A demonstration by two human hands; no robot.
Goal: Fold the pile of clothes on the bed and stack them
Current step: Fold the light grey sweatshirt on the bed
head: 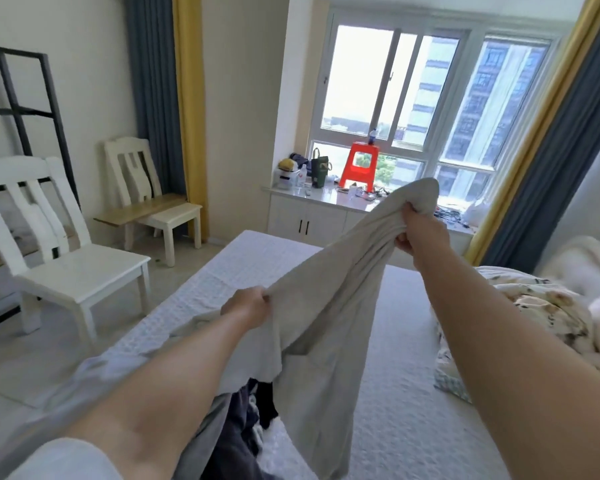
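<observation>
Both arms extend over the bed (406, 427). The left hand (248, 306) pinches one edge of a pale grey garment (326, 306) low above the mattress; the right hand (420, 233) grips its bunched upper end, raised higher. The cloth hangs stretched between them. Dark clothes (243, 427) lie heaped on the bed beneath it, a floral quilt (534, 313) to the right.

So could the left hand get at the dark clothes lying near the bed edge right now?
Probably not yet: the left hand grips the grey garment, which hangs over part of the dark clothes. It would need to let go first.
</observation>
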